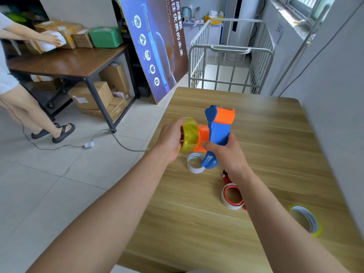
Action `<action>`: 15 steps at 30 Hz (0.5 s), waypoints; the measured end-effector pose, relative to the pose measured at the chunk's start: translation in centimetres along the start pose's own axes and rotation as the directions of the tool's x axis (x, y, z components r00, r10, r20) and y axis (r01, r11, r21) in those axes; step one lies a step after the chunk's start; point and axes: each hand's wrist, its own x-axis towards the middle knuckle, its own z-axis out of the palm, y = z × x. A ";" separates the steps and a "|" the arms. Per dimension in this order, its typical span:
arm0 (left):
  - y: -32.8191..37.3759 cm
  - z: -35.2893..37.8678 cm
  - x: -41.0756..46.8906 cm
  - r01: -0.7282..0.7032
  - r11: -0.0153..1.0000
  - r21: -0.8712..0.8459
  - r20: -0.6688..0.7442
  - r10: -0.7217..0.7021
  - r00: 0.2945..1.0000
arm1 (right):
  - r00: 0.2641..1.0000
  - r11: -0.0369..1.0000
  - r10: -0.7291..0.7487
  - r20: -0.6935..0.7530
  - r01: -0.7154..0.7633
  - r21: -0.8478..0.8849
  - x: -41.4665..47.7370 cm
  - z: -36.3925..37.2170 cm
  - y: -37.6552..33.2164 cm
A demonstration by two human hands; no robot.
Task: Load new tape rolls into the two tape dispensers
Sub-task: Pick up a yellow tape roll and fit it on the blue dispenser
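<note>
A blue and orange tape dispenser (217, 131) is held above the wooden table (275, 154), gripped at its blue handle by my right hand (226, 152). My left hand (170, 140) holds a yellowish clear tape roll (191, 134) pressed against the dispenser's orange hub side. A second, red dispenser (225, 177) lies on the table mostly hidden under my right forearm, with a white-and-red ring (232, 197) at its end. Another yellowish tape roll (305, 219) lies at the table's right. An empty white core (195, 162) lies below the blue dispenser.
A wall runs along the table's right side. A metal cage cart (230, 56) stands beyond the table's far edge, next to a leaning poster board (155, 46). To the left, another person (11, 66) handles parcels at a dark desk (69, 64). A cable lies on the tiled floor.
</note>
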 end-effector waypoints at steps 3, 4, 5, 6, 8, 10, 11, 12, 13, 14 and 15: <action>-0.2 0.0 -0.5 -0.061 0.969 0.238 0.051 0.050 0.997 | 1.000 1.000 0.001 -0.017 -0.001 -0.005 0.1 0.0 0.2; -0.3 0.0 -0.6 -0.081 0.954 0.289 0.052 0.069 0.996 | 1.000 1.000 0.002 -0.028 -0.002 -0.005 0.1 0.0 0.2; -0.4 -0.1 -0.7 -0.099 0.942 0.321 0.050 0.088 0.995 | 0.999 1.000 0.004 -0.038 -0.004 -0.002 0.2 -0.2 0.3; -0.5 -0.2 -0.8 -0.115 0.935 0.334 0.049 0.105 0.993 | 0.999 1.000 0.008 -0.044 -0.008 0.004 0.2 -0.3 0.3; -0.6 -0.2 -0.8 -0.152 0.932 0.330 0.059 0.140 0.988 | 0.999 1.000 0.010 -0.047 -0.009 0.018 0.3 -0.4 0.4; -0.9 0.1 -0.7 -0.192 0.921 0.338 0.067 0.180 0.981 | 0.999 1.000 0.010 -0.040 -0.009 0.029 0.3 -0.4 0.5; -1.0 0.2 -0.7 -0.211 0.912 0.353 0.080 0.196 0.977 | 0.999 1.000 0.010 -0.036 -0.009 0.022 0.3 -0.3 0.5; -1.1 0.3 -0.7 -0.229 0.898 0.376 0.103 0.206 0.973 | 0.999 1.000 0.005 -0.033 -0.005 0.009 0.3 -0.2 0.5; -1.2 0.4 -0.7 -0.246 0.881 0.404 0.129 0.211 0.969 | 0.999 1.000 0.000 -0.034 0.000 0.001 0.2 -0.2 0.5; -1.5 0.6 -0.7 -0.259 0.862 0.436 0.146 0.216 0.965 | 0.999 1.000 -0.005 -0.041 0.006 0.009 0.2 -0.1 0.5; -1.7 0.7 -0.7 -0.268 0.836 0.478 0.144 0.227 0.963 | 0.999 0.999 -0.012 -0.049 0.014 0.030 0.2 -0.1 0.5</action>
